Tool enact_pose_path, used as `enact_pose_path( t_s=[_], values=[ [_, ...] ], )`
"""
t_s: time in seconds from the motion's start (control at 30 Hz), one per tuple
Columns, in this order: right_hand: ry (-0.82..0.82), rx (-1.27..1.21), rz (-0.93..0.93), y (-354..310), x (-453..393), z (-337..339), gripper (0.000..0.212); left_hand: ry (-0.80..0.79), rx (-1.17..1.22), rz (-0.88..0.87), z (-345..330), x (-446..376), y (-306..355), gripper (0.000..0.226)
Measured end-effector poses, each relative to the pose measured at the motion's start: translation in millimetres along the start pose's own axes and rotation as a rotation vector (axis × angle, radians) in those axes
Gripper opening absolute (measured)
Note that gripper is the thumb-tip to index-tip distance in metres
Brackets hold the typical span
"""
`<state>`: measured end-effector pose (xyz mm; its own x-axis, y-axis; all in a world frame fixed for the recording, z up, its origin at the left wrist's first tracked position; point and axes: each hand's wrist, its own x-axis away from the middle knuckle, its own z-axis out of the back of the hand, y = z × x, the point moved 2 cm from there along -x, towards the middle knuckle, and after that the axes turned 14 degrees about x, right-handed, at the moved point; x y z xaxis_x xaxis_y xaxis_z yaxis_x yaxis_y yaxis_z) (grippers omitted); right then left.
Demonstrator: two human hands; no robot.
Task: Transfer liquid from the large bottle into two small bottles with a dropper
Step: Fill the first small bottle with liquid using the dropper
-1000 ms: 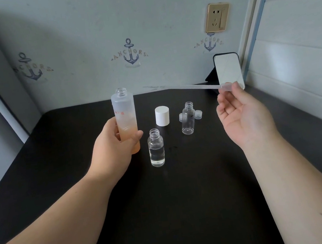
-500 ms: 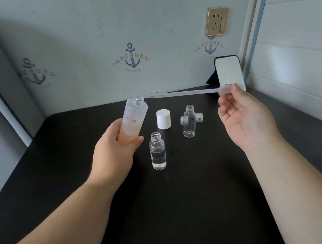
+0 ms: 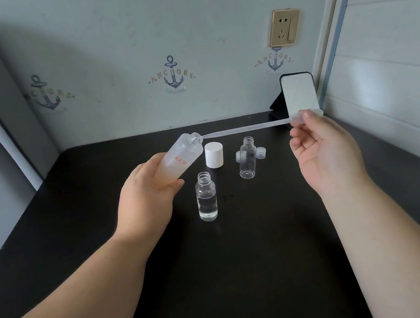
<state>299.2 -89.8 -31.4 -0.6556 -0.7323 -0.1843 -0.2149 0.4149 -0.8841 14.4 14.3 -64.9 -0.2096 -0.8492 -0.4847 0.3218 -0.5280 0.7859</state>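
My left hand (image 3: pixel 144 202) grips the large frosted bottle (image 3: pixel 181 160) by its lower half and holds it tilted, mouth up and to the right. My right hand (image 3: pixel 323 154) pinches the bulb of a long clear dropper (image 3: pixel 247 128), which lies almost level with its tip right at the bottle's mouth. One small clear bottle (image 3: pixel 206 196), about half full, stands open on the black table (image 3: pixel 245 274) just below the large bottle. A second small bottle (image 3: pixel 247 158) stands open and looks empty, further back right.
A white cap (image 3: pixel 214 155) stands between the large bottle and the far small bottle. Two small clear caps (image 3: pixel 260 152) lie beside that bottle. A phone (image 3: pixel 299 95) leans on a stand in the back right corner, by the walls.
My left hand lifted the large bottle and tilted it to the right. The dropper swung down to level, its tip now at the bottle's mouth.
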Motion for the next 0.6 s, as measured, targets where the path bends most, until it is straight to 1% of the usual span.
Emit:
enact_pose_path(
  t_s=[0.03, 0.17, 0.27, 0.47, 0.6],
  values=[
    [-0.002, 0.008, 0.001, -0.2, 0.1, -0.2, 0.017, 0.005, -0.011, -0.011, 0.3, 0.3, 0.1, 0.041],
    [-0.033, 0.058, 0.016, 0.3, 0.6, -2.5, 0.011, -0.027, -0.054, -0.049, -1.4, 1.5, 2.5, 0.046],
    [-0.091, 0.112, 0.037, 0.6, 2.5, -5.2, 0.017, -0.041, -0.092, -0.092, -3.7, 3.3, 6.9, 0.050],
    [-0.232, 0.232, 0.075, 4.7, 14.3, -19.2, 0.019, -0.042, -0.144, -0.119, -8.1, 3.4, 7.1, 0.055],
    [-0.261, 0.312, 0.080, 10.9, 20.9, -28.2, 0.022, -0.046, -0.156, -0.131, -10.6, 3.8, 7.0, 0.053]
  ],
)
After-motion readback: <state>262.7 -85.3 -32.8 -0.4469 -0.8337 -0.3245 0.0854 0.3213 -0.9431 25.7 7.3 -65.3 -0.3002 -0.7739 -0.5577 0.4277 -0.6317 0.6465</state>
